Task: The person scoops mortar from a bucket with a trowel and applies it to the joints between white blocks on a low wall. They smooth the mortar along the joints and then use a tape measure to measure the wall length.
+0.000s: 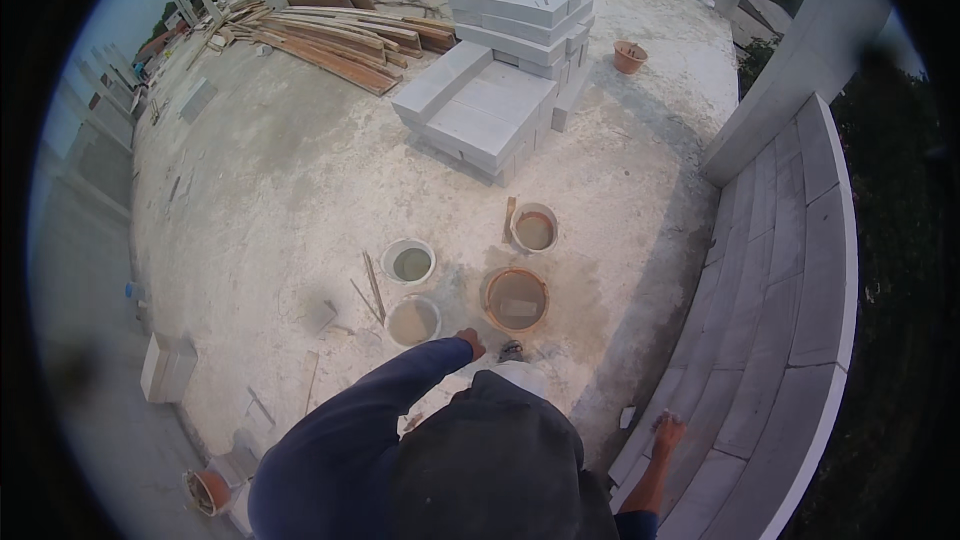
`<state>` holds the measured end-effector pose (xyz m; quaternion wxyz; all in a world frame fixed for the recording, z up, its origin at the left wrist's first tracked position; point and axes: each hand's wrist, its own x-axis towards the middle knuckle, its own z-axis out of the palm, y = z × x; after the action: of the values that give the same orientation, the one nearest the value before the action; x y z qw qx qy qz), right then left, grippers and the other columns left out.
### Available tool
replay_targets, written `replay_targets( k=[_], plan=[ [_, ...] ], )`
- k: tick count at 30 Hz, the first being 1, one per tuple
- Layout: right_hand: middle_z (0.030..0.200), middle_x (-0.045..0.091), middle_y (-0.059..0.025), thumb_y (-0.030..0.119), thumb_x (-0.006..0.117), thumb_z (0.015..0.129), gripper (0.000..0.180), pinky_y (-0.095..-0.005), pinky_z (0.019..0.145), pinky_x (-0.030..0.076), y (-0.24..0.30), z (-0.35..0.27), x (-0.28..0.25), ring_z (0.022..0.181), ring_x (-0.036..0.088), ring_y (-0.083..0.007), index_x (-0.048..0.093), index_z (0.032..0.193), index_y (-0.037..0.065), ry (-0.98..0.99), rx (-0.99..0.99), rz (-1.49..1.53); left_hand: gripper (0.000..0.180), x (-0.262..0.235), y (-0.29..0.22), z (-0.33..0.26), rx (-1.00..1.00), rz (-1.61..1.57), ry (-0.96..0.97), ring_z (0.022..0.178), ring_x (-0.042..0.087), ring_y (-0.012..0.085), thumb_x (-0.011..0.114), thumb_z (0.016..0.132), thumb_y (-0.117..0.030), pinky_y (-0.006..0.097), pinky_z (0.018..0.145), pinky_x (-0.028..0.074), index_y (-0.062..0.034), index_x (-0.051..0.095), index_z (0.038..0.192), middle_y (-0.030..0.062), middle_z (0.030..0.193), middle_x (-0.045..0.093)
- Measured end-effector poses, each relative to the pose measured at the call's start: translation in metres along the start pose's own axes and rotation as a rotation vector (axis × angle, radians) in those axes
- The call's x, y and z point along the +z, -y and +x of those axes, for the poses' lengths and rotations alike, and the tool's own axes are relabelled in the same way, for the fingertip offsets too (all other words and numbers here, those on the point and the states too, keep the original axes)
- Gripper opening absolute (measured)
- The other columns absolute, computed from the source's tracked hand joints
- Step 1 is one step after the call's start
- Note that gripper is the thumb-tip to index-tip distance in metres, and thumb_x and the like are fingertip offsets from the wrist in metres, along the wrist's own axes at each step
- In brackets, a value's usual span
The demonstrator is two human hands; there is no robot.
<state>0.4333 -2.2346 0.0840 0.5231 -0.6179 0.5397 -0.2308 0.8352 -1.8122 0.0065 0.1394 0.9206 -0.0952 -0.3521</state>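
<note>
My left hand (473,342) hangs in front of my body with its fingers curled closed, and nothing shows in it. It is nearest to a large orange bucket (487,302) holding murky liquid with a pale rectangular piece in it. A pale bucket (390,337) of cloudy liquid stands to the left of that hand. Off to the right, my right hand (668,429) is at the low wall of grey blocks (745,340). Its fingers are bent and look slightly apart; whether they touch the wall is hard to make out.
Two more pale buckets (389,252) (552,242) stand farther ahead. Beyond them is a stack of light grey blocks (490,110), with long wooden boards (340,45) heaped to its left. Another orange bucket (630,58) sits behind. Thin sticks (374,285) lie on the dusty concrete floor.
</note>
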Motion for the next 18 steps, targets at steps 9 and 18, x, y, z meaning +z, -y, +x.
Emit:
replay_targets(
  k=[9, 18],
  plan=[
    [0.064, 0.051, -0.0031, 0.025, 0.057, 0.086, 0.018, -0.0368, 0.046, 0.037, -0.052, 0.037, 0.144, 0.051, 0.048, -0.0186, 0.057, 0.079, 0.009, 0.940, 0.295, -0.704, 0.023, -0.007, 0.096, -0.051, -0.478, -0.682, -0.513, 0.086, 0.074, 0.0314, 0.068, 0.081, -0.032, 0.043, 0.080, 0.057, -0.0110, 0.077, 0.085, 0.0168, 0.085, 0.075],
    [0.063, 0.045, -0.0027, 0.031, 0.049, 0.086, 0.017, -0.0351, 0.042, 0.028, 0.101, 0.254, 0.415, 0.045, 0.035, -0.0189, 0.051, 0.080, 0.015, 1.237, 0.123, -1.065, 0.020, 0.204, 0.087, -0.302, -1.246, -1.261, -0.815, 0.081, 0.074, 0.0235, 0.071, 0.082, -0.027, 0.035, 0.080, 0.058, -0.0111, 0.078, 0.090, 0.0138, 0.084, 0.076]
  ],
)
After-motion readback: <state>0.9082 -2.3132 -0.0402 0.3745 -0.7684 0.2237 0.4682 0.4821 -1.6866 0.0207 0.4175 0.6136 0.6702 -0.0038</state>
